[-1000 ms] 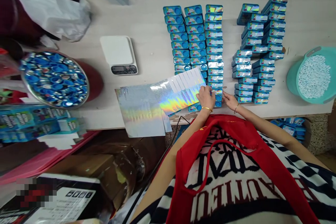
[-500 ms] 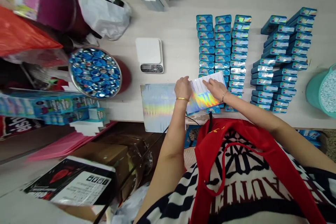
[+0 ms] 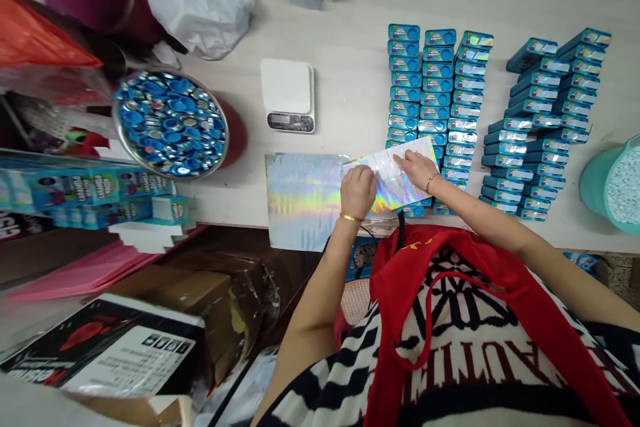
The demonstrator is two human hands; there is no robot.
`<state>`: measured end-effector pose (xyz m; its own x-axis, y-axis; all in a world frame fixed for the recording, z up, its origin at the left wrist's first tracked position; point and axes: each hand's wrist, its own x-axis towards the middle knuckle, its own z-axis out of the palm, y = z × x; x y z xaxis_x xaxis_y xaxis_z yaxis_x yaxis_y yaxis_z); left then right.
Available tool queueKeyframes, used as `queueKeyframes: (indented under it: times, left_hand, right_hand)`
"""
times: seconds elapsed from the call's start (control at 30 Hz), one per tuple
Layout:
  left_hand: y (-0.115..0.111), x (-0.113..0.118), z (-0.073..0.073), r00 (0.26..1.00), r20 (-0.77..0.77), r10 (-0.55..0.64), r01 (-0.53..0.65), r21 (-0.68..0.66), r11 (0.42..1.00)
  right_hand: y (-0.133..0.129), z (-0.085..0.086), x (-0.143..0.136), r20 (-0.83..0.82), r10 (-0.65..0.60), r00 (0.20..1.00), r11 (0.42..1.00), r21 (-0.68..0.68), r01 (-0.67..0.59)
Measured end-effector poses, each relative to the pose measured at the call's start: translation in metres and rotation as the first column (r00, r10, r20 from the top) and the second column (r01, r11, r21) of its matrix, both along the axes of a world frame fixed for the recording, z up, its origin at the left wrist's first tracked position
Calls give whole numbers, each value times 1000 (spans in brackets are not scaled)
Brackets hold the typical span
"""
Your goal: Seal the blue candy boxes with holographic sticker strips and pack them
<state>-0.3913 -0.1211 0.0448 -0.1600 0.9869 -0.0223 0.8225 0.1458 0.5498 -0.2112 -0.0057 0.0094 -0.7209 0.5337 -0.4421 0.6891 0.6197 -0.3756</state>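
A shiny holographic sheet with white strips [image 3: 389,188] lies slanted under both hands, over the front of the rows of blue boxes [image 3: 404,92]. My left hand [image 3: 359,191] rests on its left part, fingers curled down; whether they pinch anything is too small to tell. On the sheet's upper right part my right hand [image 3: 418,170] lies with its fingers spread. Left of the hands, another holographic sheet [image 3: 303,203] lies flat at the table's front edge. Above that stands a white digital scale [image 3: 287,88].
A round container of blue and silver caps [image 3: 175,123] stands left of the scale. More blue boxes [image 3: 537,113] form stacks at the right, beside a teal bucket of pale pellets [image 3: 595,177]. A white plastic bag [image 3: 200,10] lies at the upper left.
The view has shifted slightly. My left hand has moved down onto the sheet's left part, its fingers more curled. The sheet's slant and shine look a little different; my right hand stays on it.
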Motion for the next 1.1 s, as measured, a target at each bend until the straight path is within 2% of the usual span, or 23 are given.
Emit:
queueKeyframes:
  times: [0.07, 0.13, 0.2, 0.23, 0.3, 0.33, 0.4, 0.47, 0.53, 0.63, 0.77, 0.9, 1.0, 1.1]
  left_hand:
    - [-12, 13, 32, 988, 122, 100, -115, 122, 986]
    - [-18, 28, 61, 923, 295, 246, -307, 182, 934]
    - [-18, 45, 79, 788, 502, 356, -481, 140, 866]
    - [-17, 53, 83, 704, 597, 385, -536, 91, 839]
    - [-14, 69, 81, 538, 739, 405, -583, -21, 812]
    - [-13, 77, 76, 465, 785, 409, -584, -76, 808]
    - [-13, 95, 63, 337, 841, 423, -556, -185, 811]
    - [-15, 115, 47, 243, 858, 453, -500, -289, 816]
    - [-17, 135, 32, 215, 845, 489, -430, -368, 824]
    - [-17, 164, 12, 281, 816, 505, -323, -415, 850]
    - [-11, 192, -10, 496, 736, 461, -239, -394, 887]
    - [-8, 202, -27, 713, 605, 355, -203, -307, 930]
    - [-6, 204, -35, 814, 522, 255, -169, -207, 964]
    - [-6, 205, -38, 881, 440, 173, -119, -148, 982]
  right_hand:
    - [0, -4, 2, -64, -46, 997, 999, -27, 45]
    - [-2, -3, 7, -211, -164, 964, 985, -92, 147]
    - [-10, 4, 17, -399, -365, 841, 926, -247, 285]
    - [-16, 10, 24, -460, -478, 748, 870, -368, 330]
    - [-31, 26, 40, -463, -671, 580, 712, -620, 329]
    - [-40, 34, 50, -423, -736, 528, 629, -716, 303]
    - [-57, 50, 71, -324, -820, 473, 491, -822, 289]
    - [-70, 59, 94, -247, -868, 431, 410, -846, 341]
    - [-78, 62, 119, -204, -901, 383, 364, -836, 411]
    - [-85, 55, 156, -218, -912, 347, 379, -771, 511]
    - [-90, 36, 190, -250, -896, 368, 439, -626, 644]
    - [-93, 17, 199, -267, -866, 424, 500, -509, 701]
    - [-94, 6, 198, -292, -842, 454, 540, -449, 712]
    - [-94, -1, 199, -300, -819, 488, 573, -412, 709]
